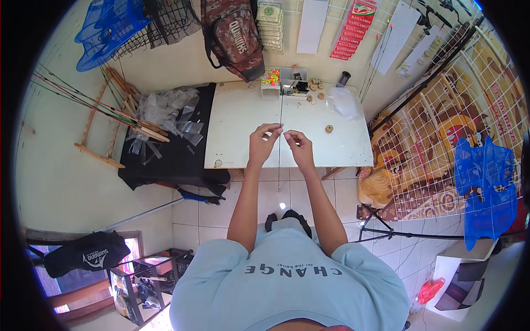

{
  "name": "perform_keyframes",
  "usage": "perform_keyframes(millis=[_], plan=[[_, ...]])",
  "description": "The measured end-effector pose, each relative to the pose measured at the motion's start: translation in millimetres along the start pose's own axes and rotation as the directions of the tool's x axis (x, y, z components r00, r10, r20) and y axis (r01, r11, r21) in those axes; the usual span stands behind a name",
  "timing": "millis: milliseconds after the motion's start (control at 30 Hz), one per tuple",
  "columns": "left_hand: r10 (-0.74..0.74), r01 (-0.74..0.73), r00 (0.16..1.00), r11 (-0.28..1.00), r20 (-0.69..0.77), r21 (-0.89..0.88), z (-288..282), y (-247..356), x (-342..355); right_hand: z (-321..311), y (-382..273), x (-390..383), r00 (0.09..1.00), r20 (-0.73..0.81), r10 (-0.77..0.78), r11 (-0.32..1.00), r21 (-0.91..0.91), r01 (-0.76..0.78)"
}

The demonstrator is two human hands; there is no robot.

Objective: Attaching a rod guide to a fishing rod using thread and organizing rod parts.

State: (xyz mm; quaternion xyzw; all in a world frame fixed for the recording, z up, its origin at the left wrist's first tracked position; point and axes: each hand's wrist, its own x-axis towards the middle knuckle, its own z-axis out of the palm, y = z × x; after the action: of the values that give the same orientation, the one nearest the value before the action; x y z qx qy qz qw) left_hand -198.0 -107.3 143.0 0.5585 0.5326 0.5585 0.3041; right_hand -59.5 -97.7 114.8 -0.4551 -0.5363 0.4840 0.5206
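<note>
A thin dark fishing rod section (279, 160) runs away from me over the front edge of the white table (248, 118). My left hand (262, 144) is closed in a pinch on it, thumb and fingertips meeting at the rod. Just to the right, my right hand (301, 150) has its thumb and fingertips pressed together close beside the rod. Whatever lies in that right pinch, if anything, is too small to make out. Both hands hover above the table's middle.
At the table's back stand a tray of bright beads (271, 77) and a white box (294, 88). Several small spools lie near a clear plastic bag (343, 103). Left, a black-covered table (200, 118) holds plastic packets and wooden-handled rods (149, 132). A wire grid (436, 121) stands right.
</note>
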Motion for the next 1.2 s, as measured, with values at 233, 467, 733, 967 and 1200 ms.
perform_keyframes(millis=[233, 467, 733, 967, 1200], plan=[[-0.034, 0.034, 0.999, 0.999, 0.028, -0.004, 1, -6, -4, -2, 10, -2, 0.998, 0.02, 0.053, 0.999, -0.011, -0.053], [-0.047, 0.047, 0.999, 0.999, -0.003, -0.021, 3, -11, -6, -4, 16, -4, 0.994, 0.043, 0.105, 0.994, -0.02, -0.104], [-0.094, 0.095, 0.995, 0.995, 0.017, -0.021, 6, -22, -18, -1, 22, -6, 0.99, 0.048, 0.133, 0.991, 0.004, -0.133], [-0.116, 0.114, 0.993, 0.993, 0.034, 0.036, 6, -23, -24, -2, 23, -10, 0.997, 0.044, 0.07, 0.997, 0.009, -0.071], [-0.061, 0.061, 0.998, 0.998, 0.018, 0.015, 10, -20, -26, -7, 16, -15, 0.991, 0.07, 0.111, 0.991, 0.072, -0.116]])
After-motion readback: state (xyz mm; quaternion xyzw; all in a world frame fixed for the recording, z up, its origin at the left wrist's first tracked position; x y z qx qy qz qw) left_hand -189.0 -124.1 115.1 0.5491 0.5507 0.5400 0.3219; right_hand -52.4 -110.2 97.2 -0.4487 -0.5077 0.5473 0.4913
